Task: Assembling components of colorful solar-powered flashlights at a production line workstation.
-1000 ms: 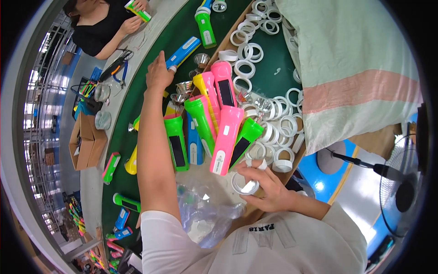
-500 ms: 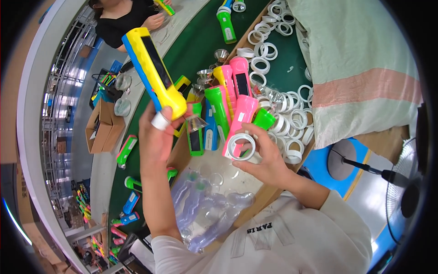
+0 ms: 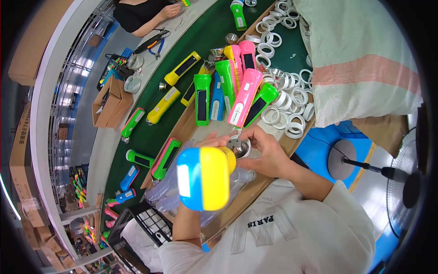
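A yellow and blue flashlight (image 3: 204,179) is in my left hand (image 3: 213,139), its rounded butt end toward me. The flashlight hides most of that hand, with only a few fingers showing beyond it. At the flashlight's far end, a silver reflector (image 3: 238,147) sits beside my right hand (image 3: 269,155). Thumb and forefinger of this hand pinch a white ring (image 3: 247,151) at the reflector's edge; whether the ring fully surrounds it cannot be seen. Just beyond my hands a pink flashlight (image 3: 245,98) leans among green, blue and yellow ones.
Loose white rings (image 3: 292,98) lie in a cardboard tray (image 3: 278,157) to the right, beside a pale woven sack (image 3: 360,68). More flashlights rest on the green belt (image 3: 159,132). Across it are pliers (image 3: 158,48) and a person's arm (image 3: 157,19). A fan (image 3: 401,178) stands at right.
My left hand has lowered the yellow and blue flashlight and turned its butt end toward me. The white ring in my right hand now meets the reflector at the flashlight's head.
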A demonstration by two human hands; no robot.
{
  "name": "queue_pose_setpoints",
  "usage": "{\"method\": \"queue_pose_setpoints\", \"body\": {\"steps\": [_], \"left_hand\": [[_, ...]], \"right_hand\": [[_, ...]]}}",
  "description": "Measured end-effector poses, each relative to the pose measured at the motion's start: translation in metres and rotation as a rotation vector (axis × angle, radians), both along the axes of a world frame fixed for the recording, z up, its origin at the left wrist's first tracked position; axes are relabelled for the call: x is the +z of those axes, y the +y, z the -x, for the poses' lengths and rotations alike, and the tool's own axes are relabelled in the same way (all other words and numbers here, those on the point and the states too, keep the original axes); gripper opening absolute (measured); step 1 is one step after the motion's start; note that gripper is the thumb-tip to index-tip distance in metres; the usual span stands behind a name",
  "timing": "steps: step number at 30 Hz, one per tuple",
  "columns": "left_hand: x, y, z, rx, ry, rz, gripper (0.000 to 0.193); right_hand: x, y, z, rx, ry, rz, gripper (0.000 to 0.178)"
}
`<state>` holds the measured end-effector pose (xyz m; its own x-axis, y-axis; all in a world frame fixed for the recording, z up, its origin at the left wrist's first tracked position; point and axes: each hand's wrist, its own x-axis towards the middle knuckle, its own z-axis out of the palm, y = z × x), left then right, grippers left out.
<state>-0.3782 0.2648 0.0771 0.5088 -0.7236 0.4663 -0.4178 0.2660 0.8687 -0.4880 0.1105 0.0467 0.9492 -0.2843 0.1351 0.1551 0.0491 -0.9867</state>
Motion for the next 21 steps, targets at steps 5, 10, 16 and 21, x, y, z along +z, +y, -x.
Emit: {"method": "queue_pose_setpoints", "body": {"steps": [5,10,16,21], "left_hand": [[-0.008,0.012,0.011,0.041,0.12,0.028,0.072],[-0.024,0.009,0.044,0.015,0.516,0.033,0.067],[-0.029,-0.001,0.069,0.135,0.463,-0.124,0.075],[-0.008,0.067,0.045,-0.157,0.73,0.083,0.1]], "right_hand": [[0.009,0.001,0.014,0.097,-0.021,0.332,0.062],[0.005,0.006,0.023,0.012,-0.131,0.088,0.064],[0.003,0.028,0.029,0.025,-0.181,-0.353,0.038],[0.003,0.003,0.026,0.0,-0.178,-0.083,0.034]]}}
